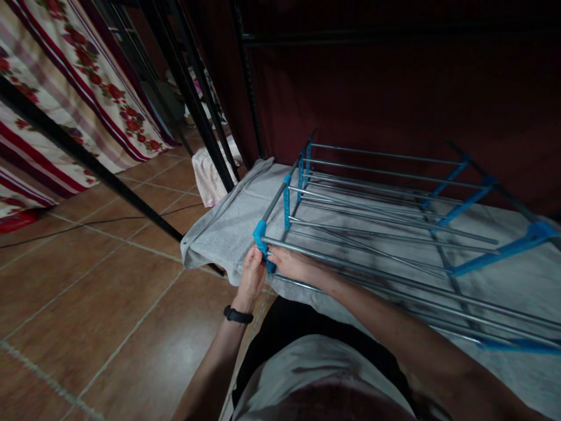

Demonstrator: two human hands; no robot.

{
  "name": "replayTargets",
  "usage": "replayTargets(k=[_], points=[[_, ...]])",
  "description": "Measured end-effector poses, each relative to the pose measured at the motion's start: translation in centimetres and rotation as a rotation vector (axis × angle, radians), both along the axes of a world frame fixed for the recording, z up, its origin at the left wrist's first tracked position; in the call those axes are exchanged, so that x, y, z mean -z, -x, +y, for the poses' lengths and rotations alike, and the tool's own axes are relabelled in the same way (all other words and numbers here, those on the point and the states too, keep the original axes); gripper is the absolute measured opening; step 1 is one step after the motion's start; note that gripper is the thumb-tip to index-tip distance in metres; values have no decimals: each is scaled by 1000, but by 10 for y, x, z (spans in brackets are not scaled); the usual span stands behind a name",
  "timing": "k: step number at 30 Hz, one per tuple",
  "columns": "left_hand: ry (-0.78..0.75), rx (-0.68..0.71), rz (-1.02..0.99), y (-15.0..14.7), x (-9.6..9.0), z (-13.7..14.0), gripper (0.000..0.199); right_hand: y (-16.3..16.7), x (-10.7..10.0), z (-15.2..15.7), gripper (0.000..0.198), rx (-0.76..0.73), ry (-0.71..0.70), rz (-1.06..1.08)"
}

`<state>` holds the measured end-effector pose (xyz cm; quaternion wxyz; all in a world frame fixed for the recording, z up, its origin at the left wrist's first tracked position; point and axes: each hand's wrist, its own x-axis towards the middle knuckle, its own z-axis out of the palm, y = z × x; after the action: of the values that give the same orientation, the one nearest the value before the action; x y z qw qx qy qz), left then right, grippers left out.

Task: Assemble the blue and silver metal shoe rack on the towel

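Much tiled floor [127,275] spreads beyond the left edge of the grey cloth [228,225], on which the metal-tube rack [394,216] rests, its near left corner close to the cloth's front edge. There, the right hand [287,263] has fingers bent against a blue plastic connector [260,231]; whether they grip cannot be told. The left hand [252,273] pinches its outer side.

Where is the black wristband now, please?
The black wristband sits left of centre in the head view, around the left wrist, just below the left hand.
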<state>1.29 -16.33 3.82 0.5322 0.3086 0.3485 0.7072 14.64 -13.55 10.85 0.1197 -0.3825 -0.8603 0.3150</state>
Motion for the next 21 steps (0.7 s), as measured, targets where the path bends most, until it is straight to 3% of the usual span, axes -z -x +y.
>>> replayTargets(k=[14, 21], points=[[-7, 37, -31, 5, 11, 4, 31, -1, 18, 8, 37, -10, 95, 164], [-9, 69, -31, 7, 10, 4, 31, -2, 16, 5, 37, -12, 96, 187]])
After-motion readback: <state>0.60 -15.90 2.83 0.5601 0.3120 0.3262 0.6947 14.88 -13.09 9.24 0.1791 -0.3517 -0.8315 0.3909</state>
